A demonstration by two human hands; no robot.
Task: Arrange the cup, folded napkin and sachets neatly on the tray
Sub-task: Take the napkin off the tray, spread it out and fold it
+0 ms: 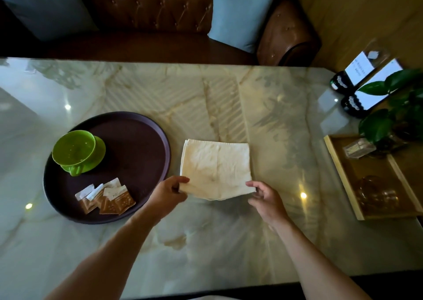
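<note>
A round dark brown tray point(142, 139) lies on the marble table at the left. On its left part stands a green cup point(74, 147) on a green saucer point(99, 153). Several brown-and-white sachets point(106, 196) lie fanned on the tray's near part. Right of the tray, a cream folded napkin point(216, 164) rests on the table. My left hand point(169, 194) pinches the napkin's near left corner. My right hand point(265, 198) pinches its near right corner. The near edge of the napkin is lifted slightly off the table.
A wooden tray point(341, 176) with glassware sits at the right edge, beside a leafy plant point(389, 121) and two dark card stands point(350, 89). Behind the table is a brown leather sofa point(160, 9) with blue cushions point(240, 13).
</note>
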